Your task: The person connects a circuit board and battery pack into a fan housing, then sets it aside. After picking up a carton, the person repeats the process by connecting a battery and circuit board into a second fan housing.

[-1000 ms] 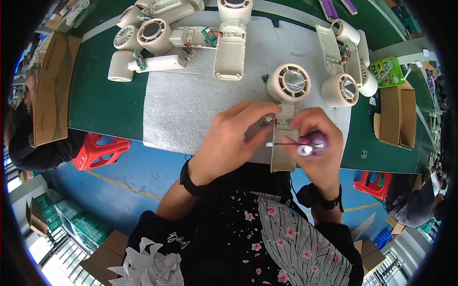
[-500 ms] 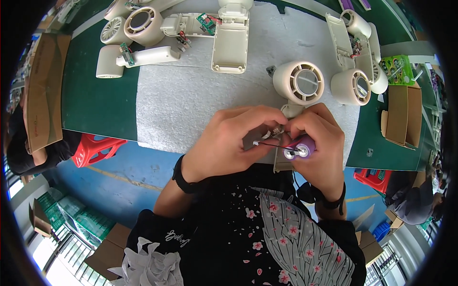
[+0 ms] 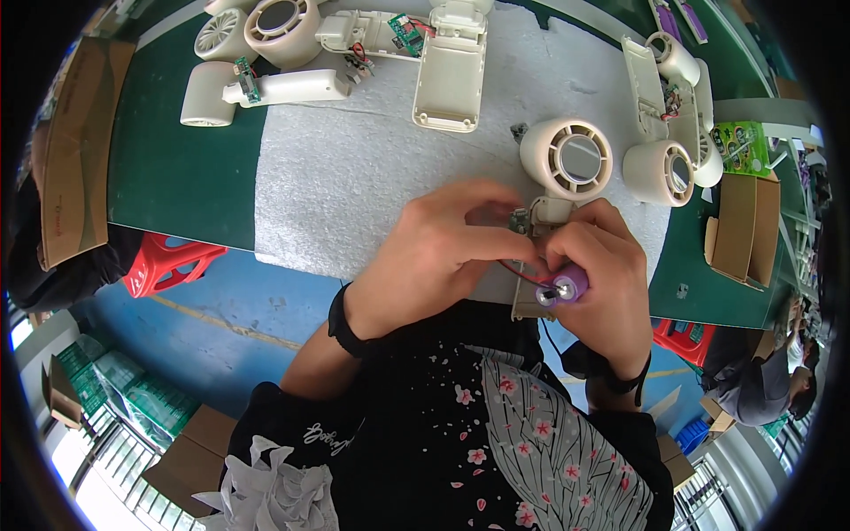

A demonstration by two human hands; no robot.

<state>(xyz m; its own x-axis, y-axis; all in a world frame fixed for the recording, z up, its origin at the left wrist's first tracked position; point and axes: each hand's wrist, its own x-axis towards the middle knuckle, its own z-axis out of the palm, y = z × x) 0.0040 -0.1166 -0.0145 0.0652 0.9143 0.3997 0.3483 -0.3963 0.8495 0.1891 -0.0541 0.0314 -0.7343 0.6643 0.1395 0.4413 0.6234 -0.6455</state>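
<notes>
A cream handheld fan (image 3: 567, 157) lies in front of me on the foam sheet, round head away from me, its open handle reaching back under my hands. My right hand (image 3: 606, 274) is closed round a purple cylindrical battery pack (image 3: 574, 280), metal ends facing me. From the battery a thin dark-red wire (image 3: 518, 272) loops to the fingertips of my left hand (image 3: 438, 252), which are pinched together beside the right thumb. A small circuit board (image 3: 520, 219) shows just beyond the left fingers, by the fan's neck. The fingers hide the wire's end.
Several cream fan parts, including an open handle shell (image 3: 450, 84) and a body with a green circuit board (image 3: 405, 35), lie at the back. More fans (image 3: 660, 173) sit on the right, near an open cardboard box (image 3: 744, 230). A large carton (image 3: 84, 150) stands at left.
My left fingers have closed in toward the right thumb, and the white plug seen earlier on the wire is now hidden. The battery has shifted slightly in my right hand. The view has moved a little.
</notes>
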